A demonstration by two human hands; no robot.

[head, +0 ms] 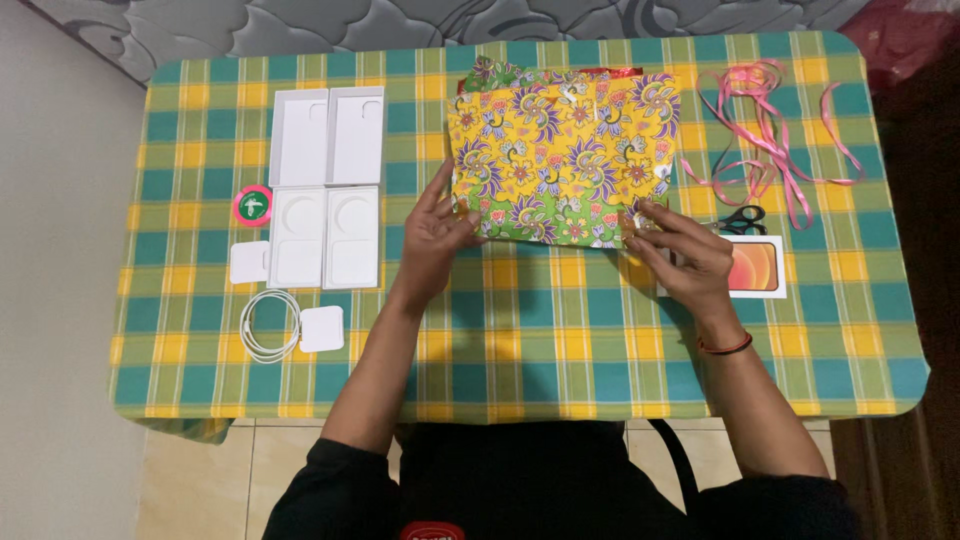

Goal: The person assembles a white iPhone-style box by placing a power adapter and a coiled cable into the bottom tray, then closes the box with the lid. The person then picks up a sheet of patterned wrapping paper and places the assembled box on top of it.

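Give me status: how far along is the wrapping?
Early. Done: white box trays and coiled cable laid out left. In hand: left hand and right hand hold the floral wrapping paper by its near edge. Left: pink ribbon and scissors lie untouched.

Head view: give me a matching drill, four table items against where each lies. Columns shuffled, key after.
Items:
1. floral wrapping paper
2. pink ribbon
3. white cable
4. scissors

Places:
A. coiled near the table's left front
B. far right, loose tangle
C. centre, near edge under both hands
D. just behind the orange-fronted box

Pairs: 1-C, 2-B, 3-A, 4-D
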